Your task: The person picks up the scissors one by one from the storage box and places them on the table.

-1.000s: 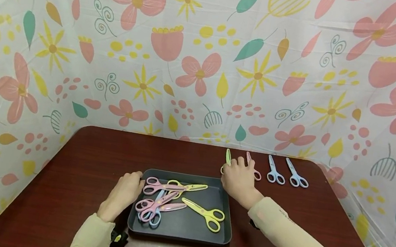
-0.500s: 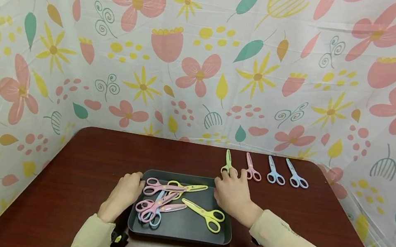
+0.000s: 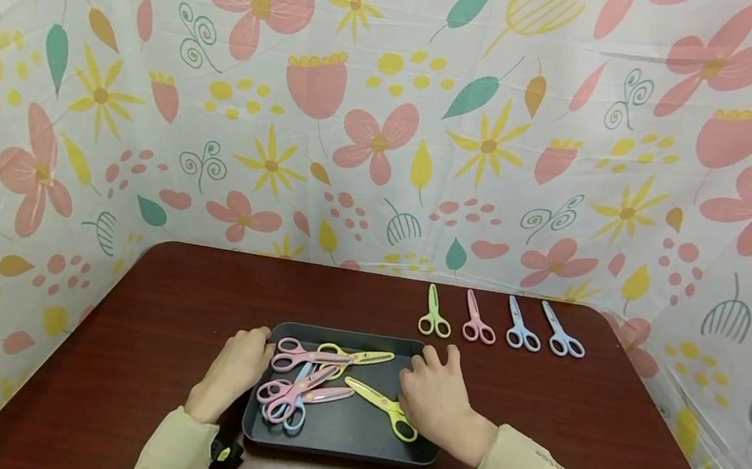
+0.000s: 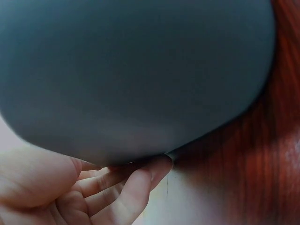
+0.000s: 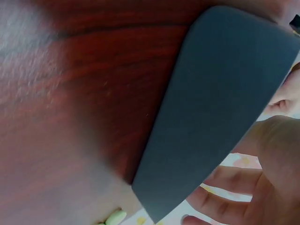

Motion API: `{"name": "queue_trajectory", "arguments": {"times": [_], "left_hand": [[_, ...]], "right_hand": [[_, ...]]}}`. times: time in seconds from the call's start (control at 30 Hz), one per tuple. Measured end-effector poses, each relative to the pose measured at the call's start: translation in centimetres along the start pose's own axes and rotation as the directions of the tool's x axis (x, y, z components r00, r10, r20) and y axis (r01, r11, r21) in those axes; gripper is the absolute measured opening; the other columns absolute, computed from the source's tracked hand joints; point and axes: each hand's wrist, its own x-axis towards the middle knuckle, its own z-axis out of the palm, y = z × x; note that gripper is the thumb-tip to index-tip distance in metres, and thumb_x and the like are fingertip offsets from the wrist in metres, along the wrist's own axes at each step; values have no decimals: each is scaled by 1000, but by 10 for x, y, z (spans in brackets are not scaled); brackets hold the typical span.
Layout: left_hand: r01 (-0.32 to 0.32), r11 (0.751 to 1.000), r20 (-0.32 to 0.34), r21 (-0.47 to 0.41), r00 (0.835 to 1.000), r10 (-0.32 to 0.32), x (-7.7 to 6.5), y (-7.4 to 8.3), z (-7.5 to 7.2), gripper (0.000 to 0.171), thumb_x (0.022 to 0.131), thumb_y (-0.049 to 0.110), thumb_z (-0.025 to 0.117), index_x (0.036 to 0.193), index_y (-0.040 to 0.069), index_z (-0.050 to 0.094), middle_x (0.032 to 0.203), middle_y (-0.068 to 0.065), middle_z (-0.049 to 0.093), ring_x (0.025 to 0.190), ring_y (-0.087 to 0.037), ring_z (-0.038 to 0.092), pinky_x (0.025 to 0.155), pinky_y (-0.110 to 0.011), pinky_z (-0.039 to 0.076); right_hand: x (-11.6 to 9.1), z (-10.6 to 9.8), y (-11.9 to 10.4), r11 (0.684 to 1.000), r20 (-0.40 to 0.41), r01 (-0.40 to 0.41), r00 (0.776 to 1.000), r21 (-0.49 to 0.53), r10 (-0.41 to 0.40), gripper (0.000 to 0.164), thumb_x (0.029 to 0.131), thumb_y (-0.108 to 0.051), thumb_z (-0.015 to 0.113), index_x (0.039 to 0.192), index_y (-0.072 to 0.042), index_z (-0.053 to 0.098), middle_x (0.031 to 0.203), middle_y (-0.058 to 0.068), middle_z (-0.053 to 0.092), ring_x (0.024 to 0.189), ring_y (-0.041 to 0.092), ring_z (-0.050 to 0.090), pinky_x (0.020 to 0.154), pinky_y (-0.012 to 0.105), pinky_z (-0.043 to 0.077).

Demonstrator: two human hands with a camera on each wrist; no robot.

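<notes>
A dark grey tray point(image 3: 356, 439) lies on the table with several scissors in it. My left hand point(image 3: 234, 368) holds its left edge; in the left wrist view the fingers point(image 4: 136, 190) curl against the tray's outer side. My right hand point(image 3: 437, 401) is over the tray's right rim, its fingers relaxed and nothing seen in them. Beneath it, yellow scissors point(image 3: 374, 398) are partly hidden by the hand. Pink scissors point(image 3: 300, 392) overlap blue scissors point(image 3: 295, 419) at the tray's left, below other pink scissors point(image 3: 313, 356) and more yellow scissors point(image 3: 370, 356).
Along the table's back right lie green scissors point(image 3: 433, 313), pink scissors point(image 3: 475, 319), and two blue pairs, one pair of blue scissors point(image 3: 521, 325) left of the other blue scissors point(image 3: 561, 330). A flower-printed sheet point(image 3: 380, 140) hangs behind the brown table point(image 3: 198, 282).
My right hand has drawn back from the green and pink scissors at the back, toward me and over the tray's right side. My left hand and all the scissors have stayed in place.
</notes>
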Motion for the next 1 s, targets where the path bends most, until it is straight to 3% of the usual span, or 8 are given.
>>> {"name": "queue_trajectory", "arguments": {"times": [0.4, 0.63, 0.8, 1.0], "left_hand": [[4, 1000, 2, -4, 1000, -4, 1, -1, 0, 9, 93, 5, 60, 85, 0, 61, 63, -5, 52, 54, -19, 52, 52, -35, 41], [11, 1000, 14, -11, 1000, -11, 0, -2, 0, 9, 93, 6, 60, 90, -2, 62, 64, -6, 53, 54, -18, 51, 51, -34, 40], [0, 1000, 6, -11, 1000, 0, 1, -2, -1, 9, 93, 6, 60, 89, -2, 62, 62, -5, 51, 53, -18, 50, 51, -34, 40], [-5, 1000, 17, -12, 1000, 6, 0, -1, 0, 9, 94, 5, 59, 88, -1, 61, 61, -4, 48, 51, -17, 48, 48, -32, 38]], "right_hand": [[-7, -11, -12, 995, 140, -29, 990, 91, 16, 27, 78, -27, 74, 58, -20, 57, 62, -1, 48, 77, 22, 44, 81, 58, 32], [-6, -15, -18, 989, 297, -64, 955, 135, 21, 27, 77, -28, 75, 61, -20, 54, 65, -3, 48, 79, 20, 43, 83, 58, 31], [-4, -13, -20, 985, 326, -95, 944, 147, 42, 26, 75, -25, 77, 62, -20, 55, 67, -3, 51, 78, 19, 43, 83, 56, 31], [-1, -5, -20, 963, 330, -146, 942, 227, 65, 34, 71, -22, 80, 59, -22, 48, 60, -9, 44, 75, 18, 40, 82, 56, 30]]}}
